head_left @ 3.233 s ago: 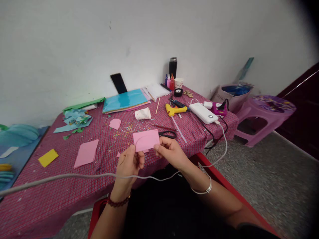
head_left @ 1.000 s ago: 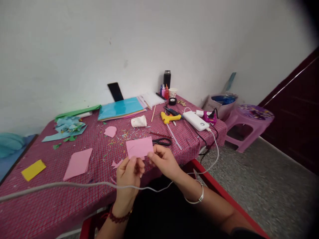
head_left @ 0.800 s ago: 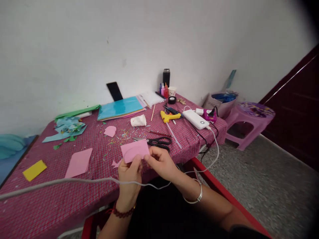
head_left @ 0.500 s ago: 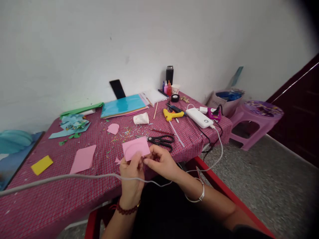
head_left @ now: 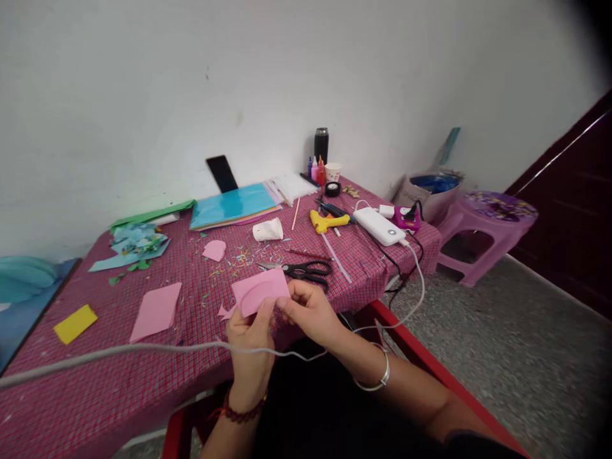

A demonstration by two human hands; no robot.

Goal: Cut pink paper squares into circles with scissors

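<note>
A small rectangle of pink paper [head_left: 258,290], with a curved line showing on it, is held up over the table's front edge. My left hand [head_left: 252,331] pinches its lower edge, thumb in front. At the lower right corner, my right hand [head_left: 310,312] grips the same paper between thumb and fingers. Just behind lie black-handled scissors [head_left: 306,269], blades pointing left and partly open. Pink offcuts [head_left: 227,312] peek out left of the held paper. A rounded pink cutout [head_left: 215,250] and a pile of pink sheets [head_left: 157,311] rest farther left.
A white cable [head_left: 182,348] crosses in front of my left wrist. The yellow glue gun [head_left: 329,222], white power bank [head_left: 378,225] and paper cup [head_left: 268,230] are on the checked tablecloth [head_left: 105,370]. Blue sheets [head_left: 234,205] lie at the back, a yellow piece [head_left: 75,324] at left.
The pink paper has tilted and come lower, and my left thumb has moved farther over its front. The scissors, earlier mostly covered by paper and hand, now show more fully.
</note>
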